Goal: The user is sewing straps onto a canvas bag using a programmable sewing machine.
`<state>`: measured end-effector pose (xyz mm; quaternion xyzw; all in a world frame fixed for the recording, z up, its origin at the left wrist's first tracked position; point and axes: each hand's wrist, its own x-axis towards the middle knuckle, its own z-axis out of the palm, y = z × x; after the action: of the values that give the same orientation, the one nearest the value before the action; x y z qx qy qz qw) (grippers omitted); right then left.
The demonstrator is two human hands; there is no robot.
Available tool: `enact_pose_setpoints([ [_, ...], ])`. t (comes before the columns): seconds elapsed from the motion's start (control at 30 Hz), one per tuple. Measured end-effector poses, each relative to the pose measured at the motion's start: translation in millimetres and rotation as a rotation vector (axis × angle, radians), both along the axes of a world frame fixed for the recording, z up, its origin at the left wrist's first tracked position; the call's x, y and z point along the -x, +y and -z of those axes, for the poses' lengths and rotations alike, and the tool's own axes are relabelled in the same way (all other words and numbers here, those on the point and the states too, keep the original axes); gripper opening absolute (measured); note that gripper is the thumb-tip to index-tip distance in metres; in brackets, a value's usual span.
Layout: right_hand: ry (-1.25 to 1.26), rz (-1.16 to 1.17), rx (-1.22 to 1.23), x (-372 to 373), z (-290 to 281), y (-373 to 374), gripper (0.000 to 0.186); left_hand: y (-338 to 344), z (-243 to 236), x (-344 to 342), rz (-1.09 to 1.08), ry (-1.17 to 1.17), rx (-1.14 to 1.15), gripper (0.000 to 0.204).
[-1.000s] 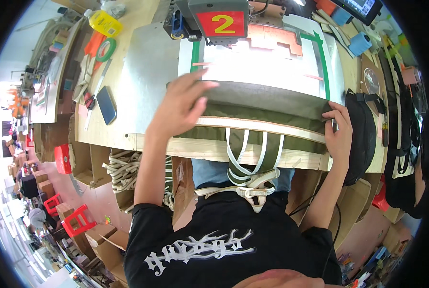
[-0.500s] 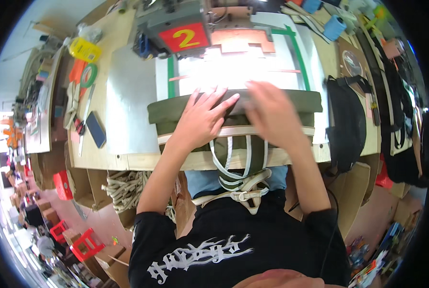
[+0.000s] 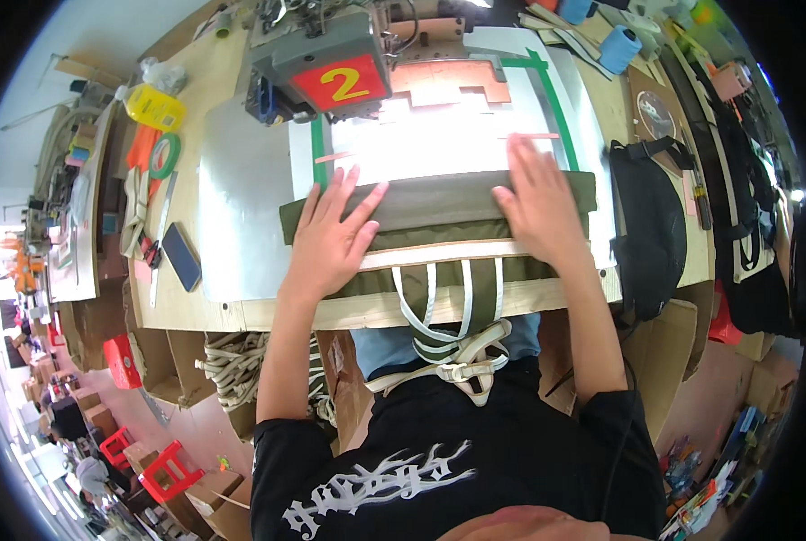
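Observation:
An olive-green fabric bag lies across the near edge of the table, its far edge folded in a flat band with a greyish middle. Cream trim runs along it, and green straps with white edging hang toward me over the table edge. My left hand rests on the left part of the bag, fingers spread and pointing away from me. Flat on the right part lies my right hand, fingers stretched past the bag's far edge and slightly blurred. Neither hand grips anything.
A grey machine head with a red panel hangs beyond the bag, over a brightly lit plate edged with green tape. A phone, a green tape roll and a yellow bottle lie left; a black bag lies right.
My hands have moved apart from the middle of the bag, the left one to the left and the right one to the right. More of the greyish band shows between them.

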<state>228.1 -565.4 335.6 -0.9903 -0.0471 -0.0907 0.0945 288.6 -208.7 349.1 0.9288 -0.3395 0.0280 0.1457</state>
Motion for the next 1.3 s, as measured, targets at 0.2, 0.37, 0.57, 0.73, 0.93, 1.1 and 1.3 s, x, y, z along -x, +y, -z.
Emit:
enact_pose_setpoints([
  [0.2, -0.073, 0.123, -0.061, 19, 9, -55, 0.064, 53, 5, 4, -0.131, 0.029, 0.004, 0.055],
  [0.37, -0.161, 0.226, -0.316, 38, -4, -81, 0.039, 56, 1, 1, -0.107, 0.057, 0.212, 0.064],
  [0.57, 0.15, 0.338, -0.506, 33, -46, -73, 0.028, 83, -11, -17, -0.232, 0.292, 0.326, 0.041],
  [0.73, 0.146, 0.303, -0.908, 51, -43, -84, 0.018, 98, -33, -20, -0.235, 0.637, 0.615, 0.029],
  [0.93, -0.045, 0.195, -1.374, 74, -34, -92, 0.014, 95, -36, 14, -0.314, 0.608, 1.079, 0.054],
  [1.1, -0.335, 0.231, -1.314, 70, -77, -89, 0.014, 105, -54, 29, -0.014, 0.237, 1.121, 0.019],
  [1.3, -0.42, 0.192, -1.295, 27, -152, -85, 0.015, 84, -102, 12, -0.209, 0.083, 1.147, 0.022],
])
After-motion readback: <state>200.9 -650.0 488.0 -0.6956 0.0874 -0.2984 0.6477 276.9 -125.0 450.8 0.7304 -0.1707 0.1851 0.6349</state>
